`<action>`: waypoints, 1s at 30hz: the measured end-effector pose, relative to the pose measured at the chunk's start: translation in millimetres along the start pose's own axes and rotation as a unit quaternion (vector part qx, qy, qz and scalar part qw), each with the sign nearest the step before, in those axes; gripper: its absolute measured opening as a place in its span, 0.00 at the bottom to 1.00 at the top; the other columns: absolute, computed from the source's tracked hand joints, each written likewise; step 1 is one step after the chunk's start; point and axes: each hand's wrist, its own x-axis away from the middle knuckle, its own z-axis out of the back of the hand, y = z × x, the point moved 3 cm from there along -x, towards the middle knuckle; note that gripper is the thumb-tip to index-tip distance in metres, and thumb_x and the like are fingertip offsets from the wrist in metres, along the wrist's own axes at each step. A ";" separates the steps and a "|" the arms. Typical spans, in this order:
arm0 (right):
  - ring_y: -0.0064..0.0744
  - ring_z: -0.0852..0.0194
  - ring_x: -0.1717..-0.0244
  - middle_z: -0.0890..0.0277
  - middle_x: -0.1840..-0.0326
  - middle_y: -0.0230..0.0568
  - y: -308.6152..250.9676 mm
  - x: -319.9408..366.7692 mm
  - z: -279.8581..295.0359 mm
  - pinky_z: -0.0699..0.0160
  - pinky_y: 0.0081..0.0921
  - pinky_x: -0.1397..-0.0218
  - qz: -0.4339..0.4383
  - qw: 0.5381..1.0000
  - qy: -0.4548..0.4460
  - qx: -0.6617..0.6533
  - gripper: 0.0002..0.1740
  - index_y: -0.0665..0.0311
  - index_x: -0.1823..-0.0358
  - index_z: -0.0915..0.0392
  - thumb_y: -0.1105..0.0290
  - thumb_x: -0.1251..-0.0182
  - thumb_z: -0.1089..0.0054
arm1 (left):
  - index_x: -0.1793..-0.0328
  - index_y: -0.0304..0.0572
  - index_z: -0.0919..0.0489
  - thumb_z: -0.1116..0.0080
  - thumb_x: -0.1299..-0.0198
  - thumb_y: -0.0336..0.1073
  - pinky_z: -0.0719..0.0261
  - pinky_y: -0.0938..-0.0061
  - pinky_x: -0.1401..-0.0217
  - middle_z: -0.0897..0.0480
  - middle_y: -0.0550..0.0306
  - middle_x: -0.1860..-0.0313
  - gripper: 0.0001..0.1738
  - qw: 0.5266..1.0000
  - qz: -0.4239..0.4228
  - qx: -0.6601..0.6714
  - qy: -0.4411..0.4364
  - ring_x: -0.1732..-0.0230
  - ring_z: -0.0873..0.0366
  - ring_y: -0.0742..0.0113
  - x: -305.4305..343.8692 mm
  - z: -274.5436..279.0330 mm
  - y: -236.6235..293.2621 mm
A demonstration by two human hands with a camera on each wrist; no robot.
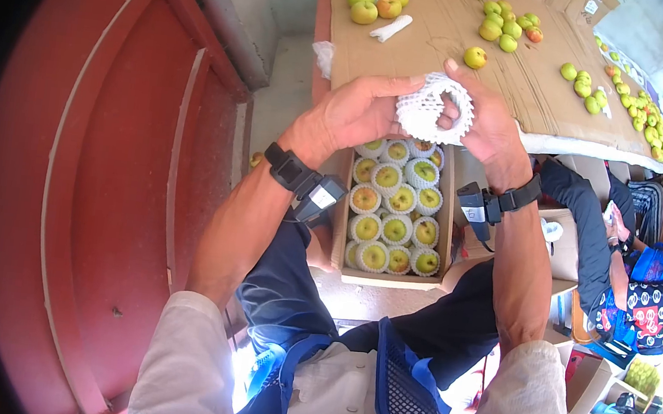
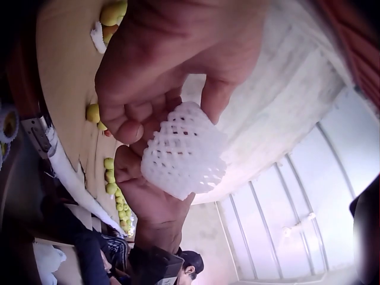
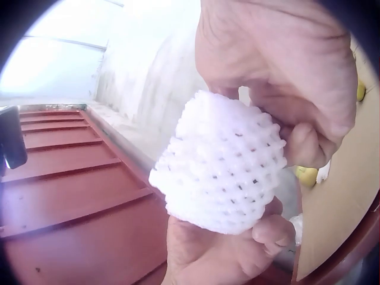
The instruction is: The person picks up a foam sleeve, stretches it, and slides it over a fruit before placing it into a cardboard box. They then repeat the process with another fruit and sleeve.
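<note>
Between my two hands is a white foam fruit net (image 1: 420, 112), held above the near edge of the table. My left hand (image 1: 358, 114) grips its left side, thumb along the top. On the opposite side my right hand (image 1: 482, 119) holds the rim, thumb pointing up and fingertips showing through the round opening. Seen from the left wrist, the mesh (image 2: 185, 151) is spread into a short tube. The right wrist view has the same net (image 3: 225, 166) with fingers of both hands at its ends. No apple shows inside it.
Below my hands a carton (image 1: 388, 280) holds rows of net-wrapped apples (image 1: 397, 231). Loose apples (image 1: 499, 23) lie in groups on the cardboard-covered table (image 1: 439, 52), with a folded foam net (image 1: 391, 27) among them. A red door (image 1: 130, 184) stands left; another person (image 1: 650, 284) sits right.
</note>
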 end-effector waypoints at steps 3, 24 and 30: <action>0.22 0.36 0.78 0.33 0.79 0.28 4.1 0.8 4.8 0.34 0.23 0.73 0.010 1.000 0.008 0.021 0.16 0.62 0.59 0.23 0.57 0.18 0.46 | 0.27 0.40 0.29 0.42 0.26 0.42 0.22 0.52 0.33 0.19 0.53 0.35 0.26 1.000 -0.016 0.011 -0.012 0.35 0.21 0.58 -1.0 -2.1 0.9; 0.28 0.20 0.53 0.15 0.54 0.37 -16.7 9.7 6.5 0.26 0.26 0.47 0.186 0.889 0.263 0.326 0.21 0.71 0.44 0.19 0.58 0.24 0.39 | 0.29 0.35 0.27 0.39 0.28 0.33 0.23 0.58 0.25 0.19 0.51 0.33 0.24 0.987 -0.135 0.005 0.088 0.33 0.21 0.61 -10.6 19.3 7.7; 0.26 0.21 0.50 0.14 0.54 0.41 -5.2 8.9 -9.2 0.27 0.24 0.43 0.186 0.888 0.195 0.373 0.21 0.72 0.49 0.16 0.58 0.27 0.35 | 0.38 0.36 0.22 0.35 0.30 0.39 0.16 0.66 0.37 0.15 0.54 0.45 0.20 0.976 -0.139 -0.075 0.148 0.44 0.15 0.64 -11.0 25.7 3.8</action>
